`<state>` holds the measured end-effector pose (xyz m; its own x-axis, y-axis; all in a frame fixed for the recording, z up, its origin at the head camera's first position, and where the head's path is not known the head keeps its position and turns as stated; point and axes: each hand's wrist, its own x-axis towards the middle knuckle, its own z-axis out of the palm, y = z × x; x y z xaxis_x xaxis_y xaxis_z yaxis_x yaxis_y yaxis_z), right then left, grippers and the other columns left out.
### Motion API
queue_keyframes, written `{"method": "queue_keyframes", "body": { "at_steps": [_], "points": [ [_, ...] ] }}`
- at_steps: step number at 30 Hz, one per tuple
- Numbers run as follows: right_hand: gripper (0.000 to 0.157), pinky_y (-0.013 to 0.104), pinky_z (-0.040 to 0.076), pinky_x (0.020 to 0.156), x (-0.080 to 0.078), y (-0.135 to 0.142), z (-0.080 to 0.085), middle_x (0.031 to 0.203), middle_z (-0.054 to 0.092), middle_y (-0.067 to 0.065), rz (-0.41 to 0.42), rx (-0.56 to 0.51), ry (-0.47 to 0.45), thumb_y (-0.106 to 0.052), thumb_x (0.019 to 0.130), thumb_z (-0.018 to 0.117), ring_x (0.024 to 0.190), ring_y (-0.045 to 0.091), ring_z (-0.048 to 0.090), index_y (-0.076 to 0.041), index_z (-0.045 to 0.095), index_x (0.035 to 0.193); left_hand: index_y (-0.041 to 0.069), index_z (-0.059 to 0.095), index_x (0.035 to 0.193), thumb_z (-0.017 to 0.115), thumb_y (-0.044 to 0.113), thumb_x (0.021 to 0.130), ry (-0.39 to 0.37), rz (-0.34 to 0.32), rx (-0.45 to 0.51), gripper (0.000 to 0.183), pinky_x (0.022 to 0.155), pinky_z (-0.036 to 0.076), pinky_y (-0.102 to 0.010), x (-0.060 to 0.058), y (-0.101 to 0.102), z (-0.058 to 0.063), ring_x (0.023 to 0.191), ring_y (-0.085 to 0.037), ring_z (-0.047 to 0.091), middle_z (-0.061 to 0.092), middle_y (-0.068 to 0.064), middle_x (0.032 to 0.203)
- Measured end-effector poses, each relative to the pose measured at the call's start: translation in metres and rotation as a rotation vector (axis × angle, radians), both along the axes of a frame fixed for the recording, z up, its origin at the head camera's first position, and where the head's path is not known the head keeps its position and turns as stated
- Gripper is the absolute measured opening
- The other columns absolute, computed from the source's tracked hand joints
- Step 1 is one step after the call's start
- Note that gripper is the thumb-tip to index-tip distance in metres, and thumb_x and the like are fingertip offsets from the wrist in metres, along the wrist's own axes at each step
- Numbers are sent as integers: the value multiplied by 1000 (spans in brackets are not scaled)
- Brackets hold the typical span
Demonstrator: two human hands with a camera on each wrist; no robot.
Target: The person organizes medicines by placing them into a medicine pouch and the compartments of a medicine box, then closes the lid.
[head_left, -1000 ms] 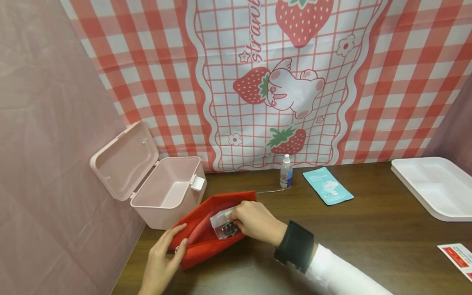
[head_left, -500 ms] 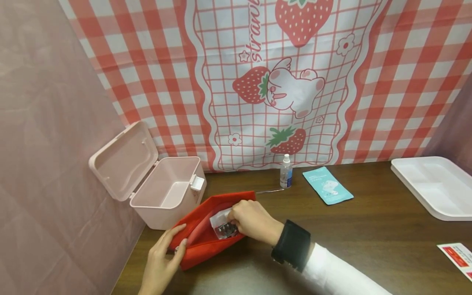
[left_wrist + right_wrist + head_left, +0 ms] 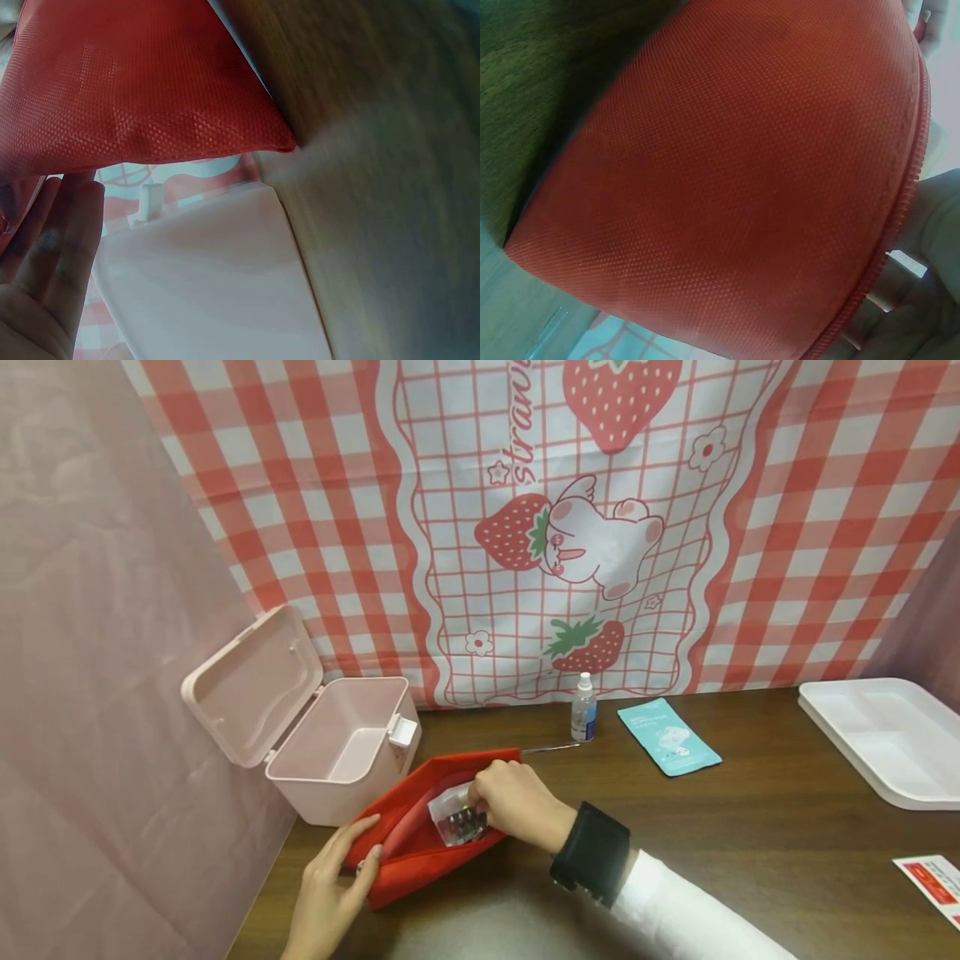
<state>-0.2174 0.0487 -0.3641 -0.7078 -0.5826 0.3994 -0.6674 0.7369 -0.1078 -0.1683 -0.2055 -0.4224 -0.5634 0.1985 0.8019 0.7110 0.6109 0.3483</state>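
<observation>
A red zip pouch (image 3: 420, 875) lies unzipped on the table, its mouth spread wide. My left hand (image 3: 330, 881) grips its left end, thumb on the near rim and fingers on the far one; the left wrist view has these fingers against the red fabric (image 3: 135, 82). Reaching in at the right end, my right hand (image 3: 517, 803) pinches a clear plastic bag (image 3: 444, 814) with small dark, shiny pieces in it. In the right wrist view the pouch (image 3: 727, 150) fills most of the picture, and my right hand (image 3: 934, 292) goes over its zipper edge, fingertips partly hidden.
Behind the pouch stands a pink box (image 3: 337, 793) with its lid up. Farther right are a small spray bottle (image 3: 583, 714), a thin metal tool (image 3: 551, 749), a teal packet (image 3: 667, 739), a white divided tray (image 3: 892, 781) and a red-and-white card (image 3: 930, 881).
My right hand has risen slightly, and a bit more of the clear bag's dark contents shows. The left hand and the pouch stay where they were.
</observation>
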Motion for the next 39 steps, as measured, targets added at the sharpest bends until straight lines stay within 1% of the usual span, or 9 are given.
{"method": "queue_keyframes", "body": {
  "at_steps": [6,12,18,22,25,28,30,35,39],
  "points": [
    [22,23,34,45,-1,-6,-3,51,48,-9,19,83,7,-1,68,66,49,8,42,-18,60,54,6,61,116,71,-6,69,7,-5,-4,50,86,38,-8,0,0,1,92,-9,59,65,-5,102],
    [22,24,35,44,-2,-9,-9,52,49,-9,-23,81,21,-3,68,67,50,10,47,-19,60,55,6,61,116,71,-5,69,6,-9,-6,49,87,38,-7,0,0,0,94,-8,60,65,-5,103],
    [29,24,30,40,-2,-9,-10,51,48,-9,-93,38,45,-4,66,67,51,11,49,-22,52,49,6,60,116,70,-5,70,-3,-17,0,48,87,38,-7,-1,-1,-1,95,-8,59,64,-5,103],
    [30,24,33,40,-3,-10,-14,53,50,-9,-103,39,84,-4,64,67,53,10,52,-23,51,48,4,61,115,71,-7,68,9,-16,0,49,88,37,-7,0,2,2,95,-10,60,65,-6,102],
    [26,25,35,41,-4,-10,-16,56,53,-9,-97,35,84,-6,64,70,55,10,53,-23,54,50,3,61,113,71,-9,66,10,-11,0,50,88,37,-7,-1,2,1,94,-11,60,65,-7,101],
    [23,25,35,41,-3,-8,-14,57,55,-8,-91,21,70,-9,66,70,56,11,54,-22,56,54,4,61,113,72,-9,65,19,-9,-2,51,86,38,-7,-3,0,-3,93,-11,60,65,-7,101],
    [19,26,37,42,-1,-7,-11,59,56,-6,-90,13,53,-11,69,69,57,11,55,-21,58,57,3,61,113,71,-9,65,24,-9,-3,50,86,39,-8,-2,0,-2,92,-11,60,65,-7,100],
    [9,28,45,47,5,-1,-6,69,62,-6,-86,-12,89,-11,73,67,65,12,59,-18,63,71,2,61,112,71,-10,65,21,-10,-1,50,85,39,-7,-2,0,-1,89,-12,60,65,-8,98],
    [11,29,49,56,12,5,-1,77,64,-6,-66,-69,140,-10,74,67,72,12,61,-17,66,83,2,61,113,71,-10,65,11,-10,1,50,85,38,-7,-2,0,-3,88,-13,60,65,-8,97]
  ]
}}
